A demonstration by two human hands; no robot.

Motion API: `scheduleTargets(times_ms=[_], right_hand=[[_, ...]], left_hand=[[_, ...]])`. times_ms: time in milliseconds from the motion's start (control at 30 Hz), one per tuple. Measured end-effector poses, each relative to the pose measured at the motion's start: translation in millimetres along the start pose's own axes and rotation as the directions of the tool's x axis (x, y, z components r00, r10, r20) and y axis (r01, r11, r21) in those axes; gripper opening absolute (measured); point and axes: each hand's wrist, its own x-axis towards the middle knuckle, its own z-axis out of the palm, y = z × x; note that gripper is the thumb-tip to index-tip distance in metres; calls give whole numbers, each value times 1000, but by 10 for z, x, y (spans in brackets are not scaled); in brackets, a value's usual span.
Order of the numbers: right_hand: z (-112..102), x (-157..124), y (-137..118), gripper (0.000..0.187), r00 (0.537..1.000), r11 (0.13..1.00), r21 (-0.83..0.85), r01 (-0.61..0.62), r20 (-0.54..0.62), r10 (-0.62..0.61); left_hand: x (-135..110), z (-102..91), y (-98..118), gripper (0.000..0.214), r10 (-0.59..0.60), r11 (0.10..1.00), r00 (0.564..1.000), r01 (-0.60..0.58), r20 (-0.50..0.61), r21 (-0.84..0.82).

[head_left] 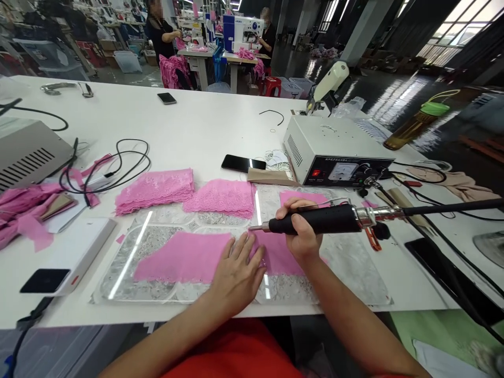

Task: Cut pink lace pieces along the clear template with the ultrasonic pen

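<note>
My right hand (305,236) is closed around the black handle of a handheld ultrasonic welder (323,220). Its thin metal tip points left and meets the upper edge of the pink fabric, just beyond my left fingertips. My left hand (238,275) lies flat, pressing where two pink pieces come together. One pink fabric piece (181,257) spreads to the left of that hand; the other pink piece (279,257) extends right, partly under my right hand. Both rest on a grey marbled board (350,273) with a glossy surface.
Behind the board's left half lie two stacks of pink lace pieces (157,190) (222,197). A grey control box (334,147) with a meter stands back right, cables trailing from it. Phones (243,163) and a white device (84,254) lie around. Co-workers (163,34) are beyond the table.
</note>
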Motion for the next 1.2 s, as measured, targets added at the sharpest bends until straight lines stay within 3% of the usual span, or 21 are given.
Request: scheduleTargets(times_ms=[167, 467, 767, 1033, 1200], right_hand=[[-142, 98, -200, 12, 993, 999, -1, 47, -109, -46], [-799, 172, -480, 12, 942, 992, -100, 82, -317, -109], [-785, 37, -378, 16, 972, 996, -79, 46, -225, -62], [-856, 110, -406, 16, 945, 991, -119, 58, -312, -93], [-880, 113, -439, 16, 922, 991, -112, 71, -372, -108]], left_hand=[[13, -31, -17, 35, 23, 999, 1000, -23, -10, 44], [115, 12, -49, 36, 53, 995, 999, -54, 11, 80], [121, 17, -52, 37, 51, 994, 997, -56, 52, 97], [127, -32, -37, 36, 32, 996, 998, -36, 54, 77], [275, -82, 135, 34, 128, 991, 989, -130, 68, 27]])
